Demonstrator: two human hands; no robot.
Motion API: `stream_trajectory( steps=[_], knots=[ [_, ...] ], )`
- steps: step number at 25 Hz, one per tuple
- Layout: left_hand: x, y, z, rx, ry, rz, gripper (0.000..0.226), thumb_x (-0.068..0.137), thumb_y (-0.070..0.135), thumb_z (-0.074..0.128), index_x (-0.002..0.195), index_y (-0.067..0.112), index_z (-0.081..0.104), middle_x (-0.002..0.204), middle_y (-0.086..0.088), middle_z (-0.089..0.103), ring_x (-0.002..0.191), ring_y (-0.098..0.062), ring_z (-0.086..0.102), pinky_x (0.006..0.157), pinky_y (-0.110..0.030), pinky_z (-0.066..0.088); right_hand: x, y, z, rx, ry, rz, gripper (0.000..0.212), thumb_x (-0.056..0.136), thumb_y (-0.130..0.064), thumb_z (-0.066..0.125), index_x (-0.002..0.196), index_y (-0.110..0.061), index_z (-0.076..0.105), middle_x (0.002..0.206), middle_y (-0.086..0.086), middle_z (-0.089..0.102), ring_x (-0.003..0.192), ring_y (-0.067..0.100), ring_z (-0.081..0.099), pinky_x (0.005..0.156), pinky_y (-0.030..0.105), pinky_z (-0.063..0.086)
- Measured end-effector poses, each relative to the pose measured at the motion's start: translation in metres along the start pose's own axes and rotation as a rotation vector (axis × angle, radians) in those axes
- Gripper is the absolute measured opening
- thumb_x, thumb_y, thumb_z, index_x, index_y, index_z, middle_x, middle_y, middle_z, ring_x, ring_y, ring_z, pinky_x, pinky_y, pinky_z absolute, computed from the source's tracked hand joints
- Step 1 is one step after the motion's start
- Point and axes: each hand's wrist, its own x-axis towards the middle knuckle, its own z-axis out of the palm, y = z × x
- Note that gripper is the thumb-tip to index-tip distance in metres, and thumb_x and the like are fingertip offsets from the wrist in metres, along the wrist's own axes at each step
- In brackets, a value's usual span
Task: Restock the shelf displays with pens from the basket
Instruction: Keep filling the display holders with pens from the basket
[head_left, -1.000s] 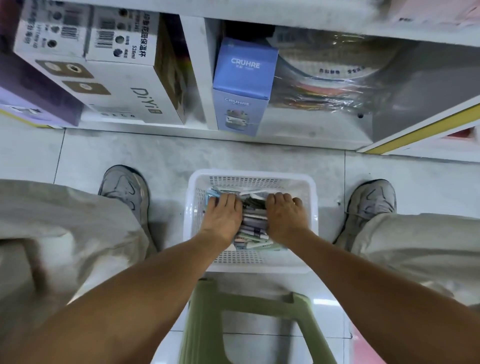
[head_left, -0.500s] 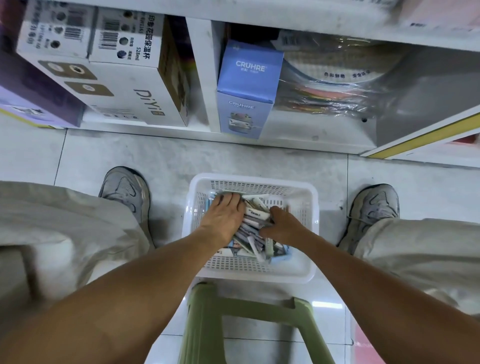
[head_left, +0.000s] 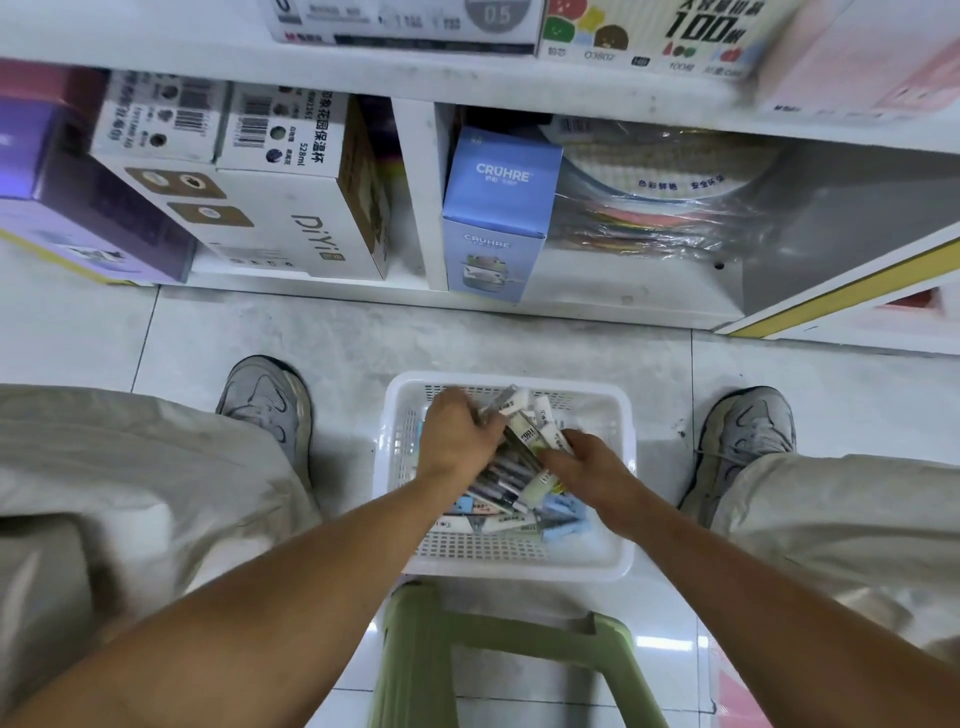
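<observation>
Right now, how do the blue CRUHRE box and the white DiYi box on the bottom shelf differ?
The blue CRUHRE box stands upright right of the shelf divider; the white DiYi box lies lengthwise left of it. The DiYi box looks larger and carries barcodes. Both are closed cartons.

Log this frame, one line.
stage: gathering | left hand: grips pens | right hand: grips pens | basket: on floor

One basket, two hands, two shoes, one green stool.
</observation>
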Motion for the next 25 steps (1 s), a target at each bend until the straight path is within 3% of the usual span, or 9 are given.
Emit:
stream_trajectory(
  steps=[3,5,7,10,13,16,21,23,25],
  knots=[
    [-0.018,0.009,0.013,-0.364,-0.056,-0.257,0.042,0.076,0.046,0.079,0.099,0.017,0.058,0.086,0.001,0.070,0.065,-0.001,0.068,0.052,-0.012,0.051,-0.010,-0.012,0.015,0.043,-0.008,-0.105,0.014,0.093,-0.023,0.059,0.103,-0.028,0.068,0.093,0.000,0.076,0.092,0.017,0.072,0.077,0.030,0.057],
    [-0.021,0.015,0.017,-0.531,-0.149,-0.365,0.053,0.066,0.044,0.085,0.106,0.020,0.061,0.095,-0.001,0.075,0.079,-0.012,0.073,0.072,-0.031,0.062,-0.014,-0.020,0.027,0.046,-0.065,-0.166,0.025,0.094,-0.021,0.057,0.114,-0.033,0.062,0.098,-0.007,0.075,0.091,0.004,0.070,0.075,0.021,0.056],
    [-0.018,0.017,0.016,-0.622,-0.126,-0.424,0.056,0.059,0.034,0.092,0.104,0.017,0.063,0.092,-0.004,0.076,0.079,-0.019,0.074,0.069,-0.036,0.062,-0.018,-0.024,0.037,0.059,-0.103,-0.196,0.036,0.095,-0.018,0.058,0.129,-0.030,0.053,0.102,-0.016,0.072,0.089,-0.009,0.067,0.070,0.010,0.051],
    [-0.014,0.016,0.016,-0.632,-0.109,-0.453,0.056,0.053,0.033,0.095,0.099,0.017,0.067,0.085,0.000,0.076,0.076,-0.016,0.073,0.058,-0.025,0.053,-0.019,-0.021,0.041,0.072,-0.128,-0.235,0.043,0.097,-0.020,0.062,0.135,-0.031,0.046,0.108,-0.026,0.069,0.098,-0.010,0.065,0.073,0.005,0.048],
    [-0.016,0.013,0.017,-0.450,-0.117,-0.469,0.055,0.052,0.047,0.091,0.096,0.023,0.069,0.086,0.004,0.076,0.076,-0.012,0.071,0.065,-0.027,0.053,-0.016,-0.013,0.044,0.034,-0.175,-0.242,0.044,0.098,-0.013,0.061,0.138,-0.022,0.045,0.120,-0.009,0.068,0.109,0.002,0.065,0.085,0.015,0.051],
    [-0.021,0.008,0.022,-0.204,-0.128,-0.394,0.057,0.056,0.059,0.080,0.101,0.026,0.066,0.093,0.007,0.073,0.085,-0.014,0.068,0.085,-0.038,0.054,-0.016,-0.011,0.052,0.139,-0.213,-0.159,0.047,0.093,-0.002,0.062,0.127,-0.033,0.051,0.117,-0.015,0.070,0.114,0.003,0.064,0.085,0.016,0.053],
    [-0.011,-0.004,0.010,-0.492,-0.180,-0.381,0.034,0.073,0.021,0.080,0.102,0.010,0.067,0.085,-0.005,0.076,0.076,-0.020,0.074,0.070,-0.040,0.062,-0.007,-0.015,0.048,0.333,-0.293,-0.080,0.055,0.071,0.018,0.053,0.121,-0.004,0.062,0.116,0.022,0.068,0.112,0.035,0.065,0.096,0.055,0.052],
    [-0.013,-0.011,0.006,-0.542,-0.228,-0.380,0.037,0.071,0.019,0.084,0.103,0.012,0.068,0.086,-0.003,0.077,0.076,-0.019,0.075,0.070,-0.038,0.062,-0.007,-0.016,0.044,0.208,-0.290,-0.083,0.050,0.075,0.021,0.051,0.113,-0.009,0.065,0.102,0.006,0.074,0.099,0.018,0.070,0.083,0.040,0.059],
    [-0.015,-0.015,0.006,-0.621,-0.251,-0.401,0.039,0.070,0.023,0.088,0.104,0.015,0.069,0.090,-0.004,0.077,0.082,-0.021,0.075,0.074,-0.042,0.062,-0.011,-0.025,0.044,0.061,-0.304,-0.130,0.043,0.080,0.014,0.053,0.103,-0.020,0.064,0.085,-0.013,0.073,0.081,0.000,0.067,0.072,0.019,0.053]
  ],
)
